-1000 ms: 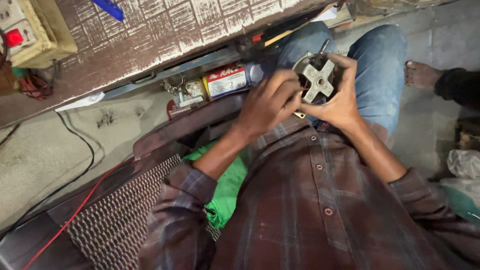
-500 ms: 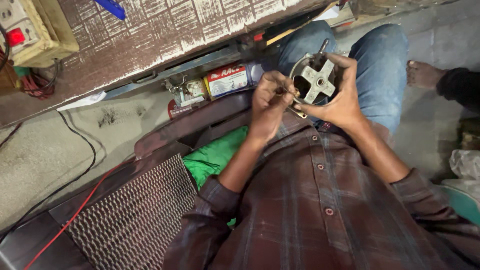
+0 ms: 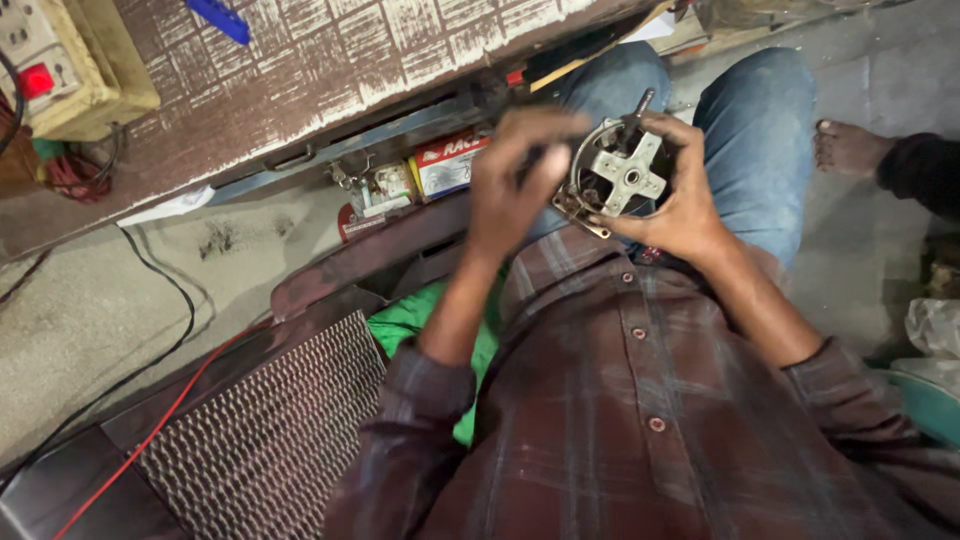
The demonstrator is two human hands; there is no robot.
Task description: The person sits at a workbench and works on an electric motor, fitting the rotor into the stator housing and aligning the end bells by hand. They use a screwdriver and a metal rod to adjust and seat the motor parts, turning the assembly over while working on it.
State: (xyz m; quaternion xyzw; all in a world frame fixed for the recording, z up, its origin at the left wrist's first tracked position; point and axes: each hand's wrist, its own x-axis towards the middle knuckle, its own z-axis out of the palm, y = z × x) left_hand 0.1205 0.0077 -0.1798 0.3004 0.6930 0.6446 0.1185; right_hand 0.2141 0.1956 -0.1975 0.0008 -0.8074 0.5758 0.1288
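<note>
Motor housing [image 3: 622, 178], one, round and metal with a cross-shaped bracket and a shaft on top, held over the lap between two hands. Right hand [image 3: 678, 205] cups it from below and the side, fingers curled tight around the rim. Left hand [image 3: 518, 178], blurred, touches the left edge; whether its fingers pinch anything cannot be told. One green cloth [image 3: 432, 330] lies under the left forearm; one metal mesh grille [image 3: 262, 440] sits beside it.

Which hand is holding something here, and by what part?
The right hand holds a round metal motor part by its outer rim, fingers wrapped around the edge. The left hand is at its left side; blur hides any hold.
</note>
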